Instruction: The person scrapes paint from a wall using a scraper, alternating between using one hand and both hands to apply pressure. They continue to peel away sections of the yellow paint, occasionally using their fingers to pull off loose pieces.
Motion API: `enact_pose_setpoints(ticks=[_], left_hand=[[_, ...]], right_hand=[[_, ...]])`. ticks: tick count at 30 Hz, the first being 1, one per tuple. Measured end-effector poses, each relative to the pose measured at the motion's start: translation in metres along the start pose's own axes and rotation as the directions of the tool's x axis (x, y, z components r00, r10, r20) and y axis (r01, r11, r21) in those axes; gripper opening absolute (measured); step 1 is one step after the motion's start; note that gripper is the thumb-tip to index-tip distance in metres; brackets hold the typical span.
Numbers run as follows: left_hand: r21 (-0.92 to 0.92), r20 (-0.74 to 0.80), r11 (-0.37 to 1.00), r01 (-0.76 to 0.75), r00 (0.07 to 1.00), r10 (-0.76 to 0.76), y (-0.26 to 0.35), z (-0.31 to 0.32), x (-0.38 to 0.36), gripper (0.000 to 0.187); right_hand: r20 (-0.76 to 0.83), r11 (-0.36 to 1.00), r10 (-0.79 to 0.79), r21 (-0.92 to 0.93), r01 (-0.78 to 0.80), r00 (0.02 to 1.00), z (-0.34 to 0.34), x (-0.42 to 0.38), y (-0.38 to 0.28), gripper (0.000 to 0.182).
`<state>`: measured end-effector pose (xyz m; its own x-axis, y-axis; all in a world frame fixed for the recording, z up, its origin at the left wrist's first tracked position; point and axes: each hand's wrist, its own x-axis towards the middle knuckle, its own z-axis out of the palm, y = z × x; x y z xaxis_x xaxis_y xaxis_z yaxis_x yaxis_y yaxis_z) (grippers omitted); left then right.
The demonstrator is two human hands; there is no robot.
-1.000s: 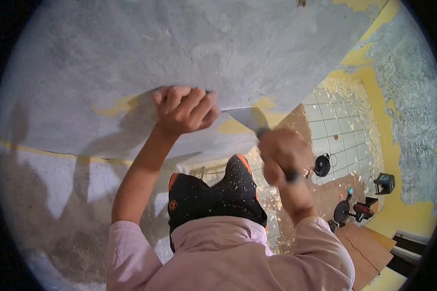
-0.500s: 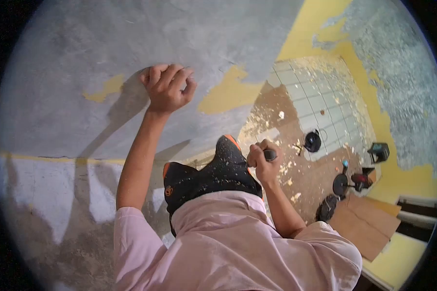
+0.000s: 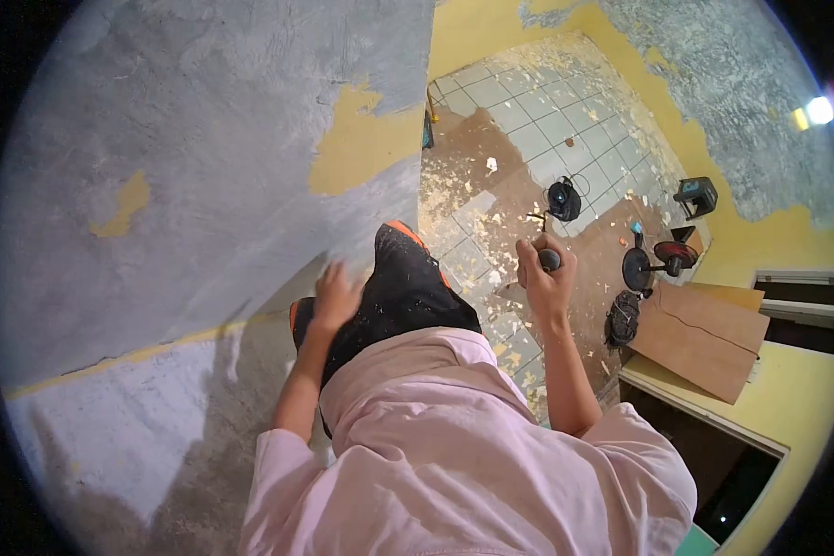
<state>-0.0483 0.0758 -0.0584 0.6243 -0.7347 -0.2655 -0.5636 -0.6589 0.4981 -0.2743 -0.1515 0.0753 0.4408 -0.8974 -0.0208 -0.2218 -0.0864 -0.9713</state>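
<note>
1. Tool: its dark handle [image 3: 549, 260] lies inside the curled fingers of the right hand [image 3: 549, 283], the rounded butt showing between thumb and fingers. The working end is not distinguishable below the fist.

2. Right hand: fingers are wrapped firmly around the handle, with no gap noted. The fist stands off the wall, over the floor; the closed grip appears meant to keep the tool secure and steady.

3. Left hand: fingers are loosely extended and slightly spread, blurred, with nothing seen in them. They are beside the dark shorts [image 3: 408, 292], near the foot of the wall; contact with either cannot be confirmed. The lowered arm possibly serves balance.

4. Grey wall [image 3: 232, 102]: rises beyond the left fingertips. A larger yellow patch [image 3: 361, 144] sits further up from those fingers, a smaller yellow patch [image 3: 125, 204] off to their left. Both are well apart from the tool.

5. Floor: pale flakes [image 3: 491, 165] lie scattered beyond and below the right fingers.

6. Periphery: a round black object [image 3: 563, 199] lies just beyond the right knuckles; a stool [image 3: 700, 196] and a fan [image 3: 678, 257] stand farther right, seemingly set aside for working room.
</note>
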Motion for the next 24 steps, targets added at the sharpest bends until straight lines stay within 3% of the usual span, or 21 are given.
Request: enact_pose_setpoints(ticks=[1, 2, 3, 4, 6, 7, 8, 9, 11, 12, 13, 14, 15, 16, 17, 18, 19, 20, 22, 23, 24], left_hand=[[-0.115, -0.123, 0.976, -0.183, 0.978, 0.169, 0.032, -0.005, -0.011, 0.043], [-0.345, -0.089, 0.831, -0.437, 0.896, 0.435, 0.056, -0.011, -0.021, 0.046], [-0.340, 0.087, 0.718, -0.607, 0.740, 0.667, 0.072, -0.016, -0.028, 0.046], [-0.161, 0.175, 0.721, -0.674, 0.700, 0.693, 0.064, 0.010, -0.032, 0.045], [-0.347, 0.007, 0.848, -0.401, 0.903, 0.430, 0.015, 0.050, 0.000, 0.045], [-0.077, 0.294, 0.992, -0.102, 0.948, 0.120, -0.004, 0.039, 0.016, 0.047], [0.266, 0.461, 0.953, 0.142, 0.850, -0.255, -0.018, 0.029, 0.025, 0.049], [0.262, 0.457, 0.954, 0.144, 0.852, -0.254, -0.023, 0.027, 0.022, 0.049], [0.276, 0.014, 0.939, 0.206, 0.976, -0.219, -0.018, 0.014, 0.003, 0.048], [0.275, 0.007, 0.935, 0.223, 0.972, -0.234, -0.009, 0.007, -0.013, 0.048], [-0.024, 0.147, 0.983, -0.182, 0.972, 0.183, 0.014, -0.009, -0.030, 0.049], [-0.345, 0.142, 0.783, -0.518, 0.796, 0.589, 0.025, -0.017, -0.043, 0.050], [-0.341, 0.134, 0.790, -0.509, 0.806, 0.577, -0.002, -0.002, -0.048, 0.050], [-0.142, 0.254, 0.945, -0.293, 0.912, 0.321, -0.049, 0.025, -0.055, 0.049], [0.085, 0.308, 0.995, -0.059, 0.951, 0.031, -0.090, 0.032, -0.059, 0.047], [0.079, 0.478, 0.996, -0.049, 0.878, 0.005, -0.114, -0.004, -0.060, 0.050], [0.146, 0.433, 0.793, 0.592, 0.683, -0.589, -0.145, -0.009, -0.054, 0.050], [0.144, 0.432, 0.793, 0.592, 0.683, -0.589, -0.135, -0.027, -0.052, 0.050], [0.312, 0.439, 0.874, 0.371, 0.760, -0.479, -0.096, -0.071, -0.057, 0.052], [0.138, 0.204, 0.975, 0.175, 0.958, -0.201, -0.082, -0.051, -0.068, 0.048], [0.037, -0.095, 0.996, -0.081, 0.992, 0.084, -0.071, -0.028, -0.077, 0.045]], right_hand=[[0.022, 1.000, -0.015, -0.001, 0.015, 1.000, 0.003, 0.002, -0.001, 0.032], [0.033, 1.000, -0.012, 0.002, 0.012, 0.999, 0.008, 0.002, -0.004, 0.032], [0.066, 1.000, -0.003, 0.030, 0.001, 0.998, 0.015, 0.002, -0.009, 0.031], [0.105, 0.998, 0.009, 0.054, -0.015, 0.994, 0.021, 0.001, -0.014, 0.031], [0.164, 0.998, 0.021, 0.060, -0.031, 0.986, 0.031, -0.005, -0.028, 0.030], [0.203, 0.999, -0.033, 0.002, 0.033, 0.979, 0.035, -0.008, -0.036, 0.029], [0.236, 0.994, -0.084, -0.054, 0.099, 0.968, 0.037, -0.011, -0.040, 0.029], [0.259, 0.973, -0.161, -0.119, 0.197, 0.952, 0.036, -0.011, -0.036, 0.028], [0.267, 0.980, -0.125, -0.115, 0.160, 0.956, 0.032, -0.016, -0.027, 0.028], [0.275, 0.988, -0.080, -0.107, 0.113, 0.958, 0.033, -0.020, -0.025, 0.028], [0.256, 0.997, 0.009, -0.073, 0.011, 0.967, 0.035, -0.024, -0.027, 0.030], [0.272, 0.998, 0.004, -0.066, 0.014, 0.962, 0.036, -0.025, -0.026, 0.030], [0.261, 0.998, -0.006, -0.064, 0.023, 0.965, 0.036, -0.026, -0.025, 0.031], [0.254, 0.997, -0.014, -0.068, 0.032, 0.967, 0.035, -0.029, -0.025, 0.032], [0.246, 1.000, -0.001, -0.030, 0.009, 0.969, 0.036, -0.031, -0.025, 0.032], [0.255, 1.000, -0.009, -0.026, 0.016, 0.967, 0.038, -0.029, -0.024, 0.032], [0.247, 0.999, -0.036, -0.022, 0.043, 0.968, 0.039, -0.029, -0.022, 0.031], [0.238, 0.997, -0.063, -0.020, 0.070, 0.969, 0.040, -0.029, -0.021, 0.031], [0.251, 0.997, -0.068, -0.007, 0.072, 0.966, 0.045, -0.027, -0.027, 0.031], [0.263, 0.998, -0.067, 0.008, 0.067, 0.962, 0.051, -0.026, -0.029, 0.030], [0.275, 0.998, -0.070, 0.015, 0.068, 0.959, 0.058, -0.025, -0.032, 0.030]])
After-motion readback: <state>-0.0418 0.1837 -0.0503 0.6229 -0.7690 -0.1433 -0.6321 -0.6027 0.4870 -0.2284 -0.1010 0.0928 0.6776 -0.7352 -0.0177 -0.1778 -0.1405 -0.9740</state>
